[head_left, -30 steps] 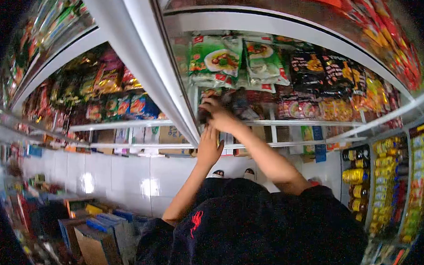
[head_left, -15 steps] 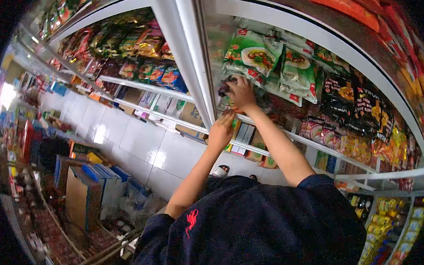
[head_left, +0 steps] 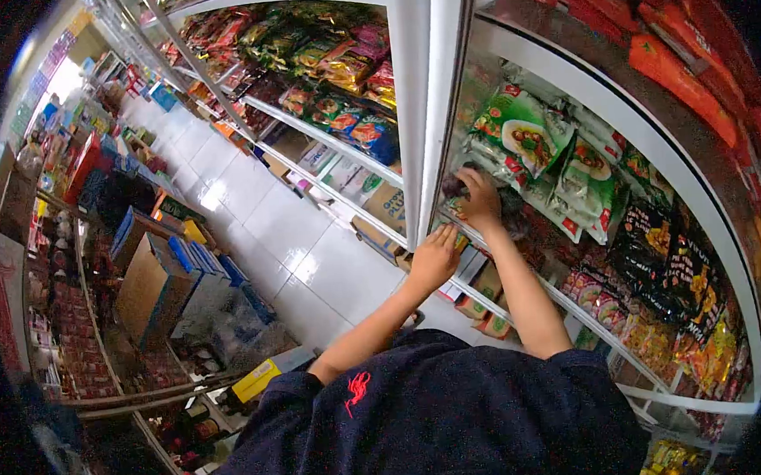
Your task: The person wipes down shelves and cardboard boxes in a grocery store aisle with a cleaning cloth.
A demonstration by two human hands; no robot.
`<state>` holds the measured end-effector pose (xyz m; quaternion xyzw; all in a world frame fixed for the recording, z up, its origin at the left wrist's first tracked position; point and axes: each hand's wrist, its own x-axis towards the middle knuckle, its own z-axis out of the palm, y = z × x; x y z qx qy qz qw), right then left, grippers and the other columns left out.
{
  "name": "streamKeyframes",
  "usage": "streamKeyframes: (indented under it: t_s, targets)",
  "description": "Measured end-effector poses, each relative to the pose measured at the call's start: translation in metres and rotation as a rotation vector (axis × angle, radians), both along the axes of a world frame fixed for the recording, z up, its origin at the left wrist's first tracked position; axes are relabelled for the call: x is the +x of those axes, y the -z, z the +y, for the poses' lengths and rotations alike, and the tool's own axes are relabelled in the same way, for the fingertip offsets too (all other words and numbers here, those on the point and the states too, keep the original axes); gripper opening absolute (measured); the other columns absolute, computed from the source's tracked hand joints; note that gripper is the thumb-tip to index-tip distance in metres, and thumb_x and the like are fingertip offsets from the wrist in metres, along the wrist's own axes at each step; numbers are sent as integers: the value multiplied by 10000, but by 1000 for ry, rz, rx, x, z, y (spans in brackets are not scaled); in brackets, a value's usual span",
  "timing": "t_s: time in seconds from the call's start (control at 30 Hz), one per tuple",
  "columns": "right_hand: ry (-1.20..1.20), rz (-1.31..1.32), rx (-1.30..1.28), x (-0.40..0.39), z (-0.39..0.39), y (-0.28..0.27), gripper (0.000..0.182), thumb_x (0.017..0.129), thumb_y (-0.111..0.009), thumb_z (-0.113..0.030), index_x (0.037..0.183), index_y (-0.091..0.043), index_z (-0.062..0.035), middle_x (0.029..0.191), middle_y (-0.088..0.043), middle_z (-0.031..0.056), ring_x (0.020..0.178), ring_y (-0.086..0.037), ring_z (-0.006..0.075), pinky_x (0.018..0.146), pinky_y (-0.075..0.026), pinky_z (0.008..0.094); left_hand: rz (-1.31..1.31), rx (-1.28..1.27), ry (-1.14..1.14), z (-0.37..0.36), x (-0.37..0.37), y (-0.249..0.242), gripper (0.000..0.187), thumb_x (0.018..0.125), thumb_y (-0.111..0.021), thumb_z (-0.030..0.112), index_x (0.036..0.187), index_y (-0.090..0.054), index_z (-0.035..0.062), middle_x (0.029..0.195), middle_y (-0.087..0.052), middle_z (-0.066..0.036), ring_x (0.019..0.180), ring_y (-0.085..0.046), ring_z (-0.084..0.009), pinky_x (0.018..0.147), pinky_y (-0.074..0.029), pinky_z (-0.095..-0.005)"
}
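My right hand (head_left: 480,202) reaches into the shelf bay right of the white post, its fingers curled over a dark purplish crumpled item (head_left: 455,184). The kind of that item cannot be made out. Lower and to the left, my left hand (head_left: 436,259) rests at the shelf's white front edge beside the post, fingers stretched out and nothing visible in them. Just right of my right hand lie a green-and-white food packet (head_left: 526,135) picturing a bowl, and a second similar packet (head_left: 585,175).
The white upright post (head_left: 425,106) divides the bays. Black noodle packets (head_left: 657,257) fill the shelf at right; colourful packets (head_left: 337,63) fill the left bay. Below, a white tiled floor (head_left: 259,218) runs past a cardboard box (head_left: 146,280). Red packets (head_left: 673,67) hang at upper right.
The view has swung, so the shelves and both hands appear further right. My right hand stays over the dark item, and my left hand remains at the shelf edge.
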<state>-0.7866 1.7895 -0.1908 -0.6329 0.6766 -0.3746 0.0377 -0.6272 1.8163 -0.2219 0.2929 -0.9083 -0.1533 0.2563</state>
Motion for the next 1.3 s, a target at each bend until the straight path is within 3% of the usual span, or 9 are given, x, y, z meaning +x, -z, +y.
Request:
streamKeyframes:
  t_s: [0.17, 0.23, 0.5, 0.57, 0.63, 0.67, 0.8, 1.17, 1.3]
  targets:
    - [-131, 27, 31, 3, 38, 10, 438, 616, -634, -41, 1037, -535, -114, 1054, -515, 78, 1013, -465, 309, 855, -394, 401, -23, 186, -76, 11, -17, -5, 472, 705, -606, 195, 1123, -476, 17, 1092, -527, -169, 1026, -504, -296, 804, -444, -352]
    - [-125, 12, -14, -4, 30, 7, 428, 611, -649, -52, 1023, -540, -100, 1035, -519, 84, 989, -474, 307, 846, -394, 405, 176, -59, -169, 17, -24, -2, 346, 667, -571, 108, 993, -549, -6, 997, -551, -210, 976, -515, -320, 748, -461, -362]
    - [59, 179, -104, 3, 11, 13, 341, 629, -634, -139, 955, -567, -67, 1005, -518, 107, 950, -481, 329, 815, -402, 413, -114, -20, -217, 32, -20, -3, 512, 747, -576, 293, 1164, -429, 34, 1200, -433, -204, 1083, -441, -363, 800, -439, -412]
    - [-81, 136, 59, 12, 30, 16, 359, 626, -645, -156, 962, -559, -66, 997, -513, 108, 950, -475, 332, 825, -392, 422, -89, -74, -227, 31, -17, -5, 496, 741, -582, 282, 1161, -432, 66, 1206, -423, -188, 978, -507, -369, 738, -455, -440]
    - [-54, 180, 50, 6, 25, 18, 395, 644, -641, -193, 1004, -539, -63, 1026, -498, 121, 979, -462, 332, 846, -377, 430, -288, 279, -224, 32, -16, -21, 516, 733, -589, 296, 1188, -425, 115, 1188, -433, -180, 807, -572, -353, 663, -461, -455]
    - [-33, 218, 44, 1, 20, 20, 434, 663, -636, -230, 1045, -518, -61, 1055, -484, 134, 1007, -449, 332, 868, -362, 437, -256, 173, -239, 34, -15, -13, 602, 680, -565, 194, 1244, -358, 148, 987, -533, -175, 654, -590, -312, 494, -466, -414]
    - [149, 191, 74, -12, -14, 4, 421, 700, -616, -243, 1072, -515, -74, 1049, -500, 131, 977, -475, 317, 835, -388, 427, -264, 149, -217, 36, -14, -15, 738, 683, -545, 191, 1345, -219, 169, 685, -590, -156, 515, -575, -305, 455, -458, -420]
    - [110, 239, 43, 9, 58, 17, 413, 711, -618, -203, 1086, -514, -62, 980, -512, 128, 925, -499, 328, 785, -420, 415, -204, 282, -104, 32, -15, -12, 618, 680, -558, 227, 1233, -343, 55, 734, -596, -180, 560, -583, -359, 484, -466, -434]
    - [193, 306, -38, -12, 7, 9, 411, 710, -626, -214, 1087, -520, -87, 993, -502, 108, 892, -515, 311, 747, -441, 389, -148, 311, -65, 25, -10, -21, 732, 664, -612, 179, 1286, -259, 25, 1074, -503, -206, 934, -525, -334, 694, -461, -407]
